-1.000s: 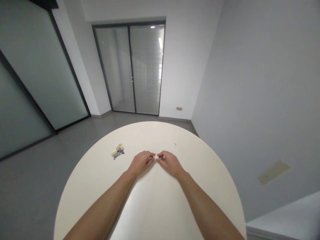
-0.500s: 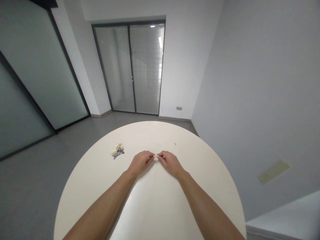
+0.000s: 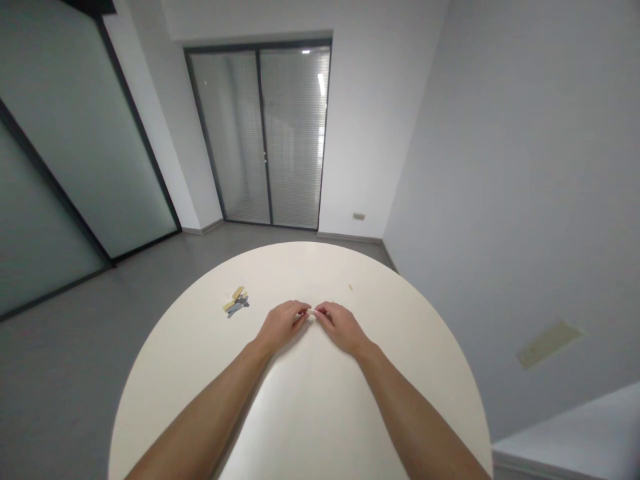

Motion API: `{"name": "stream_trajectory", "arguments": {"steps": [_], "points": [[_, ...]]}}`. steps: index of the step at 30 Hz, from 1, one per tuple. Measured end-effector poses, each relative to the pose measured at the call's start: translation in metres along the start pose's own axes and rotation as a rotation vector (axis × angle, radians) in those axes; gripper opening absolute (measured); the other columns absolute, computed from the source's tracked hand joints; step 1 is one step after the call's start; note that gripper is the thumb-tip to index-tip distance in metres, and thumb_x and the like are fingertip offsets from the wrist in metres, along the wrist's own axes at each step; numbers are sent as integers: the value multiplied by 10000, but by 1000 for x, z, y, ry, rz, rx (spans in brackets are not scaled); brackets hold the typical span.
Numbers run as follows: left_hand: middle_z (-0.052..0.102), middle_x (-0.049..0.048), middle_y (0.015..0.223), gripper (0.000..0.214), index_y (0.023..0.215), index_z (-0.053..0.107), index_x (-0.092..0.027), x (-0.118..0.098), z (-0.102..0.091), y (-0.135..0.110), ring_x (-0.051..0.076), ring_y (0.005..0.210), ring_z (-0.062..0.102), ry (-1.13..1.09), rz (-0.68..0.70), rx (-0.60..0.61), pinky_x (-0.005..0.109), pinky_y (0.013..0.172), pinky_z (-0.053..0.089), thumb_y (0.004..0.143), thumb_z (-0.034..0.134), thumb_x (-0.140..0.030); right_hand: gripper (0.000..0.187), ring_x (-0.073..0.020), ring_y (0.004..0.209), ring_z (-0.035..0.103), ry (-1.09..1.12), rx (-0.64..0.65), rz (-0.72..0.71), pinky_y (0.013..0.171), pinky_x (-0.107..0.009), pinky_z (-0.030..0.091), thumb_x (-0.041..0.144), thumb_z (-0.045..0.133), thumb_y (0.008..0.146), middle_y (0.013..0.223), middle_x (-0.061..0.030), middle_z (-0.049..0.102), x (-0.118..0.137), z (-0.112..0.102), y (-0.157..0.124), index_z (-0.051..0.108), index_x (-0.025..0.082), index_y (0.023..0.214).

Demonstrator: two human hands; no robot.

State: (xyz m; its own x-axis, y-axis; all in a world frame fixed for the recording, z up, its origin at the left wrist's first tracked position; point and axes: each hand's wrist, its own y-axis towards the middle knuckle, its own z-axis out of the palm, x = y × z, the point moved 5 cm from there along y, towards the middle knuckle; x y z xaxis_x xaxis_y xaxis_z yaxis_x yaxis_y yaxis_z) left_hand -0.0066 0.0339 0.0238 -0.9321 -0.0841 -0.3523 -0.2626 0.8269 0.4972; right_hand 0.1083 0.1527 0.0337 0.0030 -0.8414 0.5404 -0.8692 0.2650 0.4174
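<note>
Now, in the head view, the left hand [image 3: 283, 325] and right hand [image 3: 340, 327] meet at the fingertips, pinching a small white strip [image 3: 312, 312] between them, drawn closer than a second ago. They rest over a smooth, round cream tabletop [image 3: 320, 270]. Just left of the left hand lies a small heap of flat tan and grey pieces [image 3: 236, 302], and a tiny tan fleck [image 3: 351, 287] sits beyond the right hand
</note>
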Motion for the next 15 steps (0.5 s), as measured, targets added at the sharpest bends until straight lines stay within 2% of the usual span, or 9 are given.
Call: {"name": "stream_trajectory", "arguments": {"steps": [3, 8, 15], "points": [[700, 26, 998, 280, 1194, 602, -251, -1, -1, 0, 160, 907, 643, -28, 20, -1, 281, 829, 494, 934, 503, -219, 226, -165, 841, 617, -6, 6, 2, 763, -281, 438, 354, 476, 995, 916, -30, 698, 1, 0, 0, 654, 219, 968], [697, 15, 974, 226, 1116, 632, -257, -3, -2, 0, 159, 892, 638, -14, 37, -9, 272, 796, 483, 940, 504, -195, 225, -168, 846, 620, 1, 13, 13, 765, -282, 440, 353, 462, 999, 918, -27, 699, 0, 0, 0, 646, 226, 981], [705, 16, 960, 203, 1110, 640, -245, 0, -1, 0, 165, 881, 645, 5, 20, -24, 276, 789, 482, 943, 525, -232, 174, -174, 865, 627, 28, 0, 1, 798, -294, 458, 306, 497, 975, 943, -32, 700, -1, 1, -1, 644, 226, 1023]]}}
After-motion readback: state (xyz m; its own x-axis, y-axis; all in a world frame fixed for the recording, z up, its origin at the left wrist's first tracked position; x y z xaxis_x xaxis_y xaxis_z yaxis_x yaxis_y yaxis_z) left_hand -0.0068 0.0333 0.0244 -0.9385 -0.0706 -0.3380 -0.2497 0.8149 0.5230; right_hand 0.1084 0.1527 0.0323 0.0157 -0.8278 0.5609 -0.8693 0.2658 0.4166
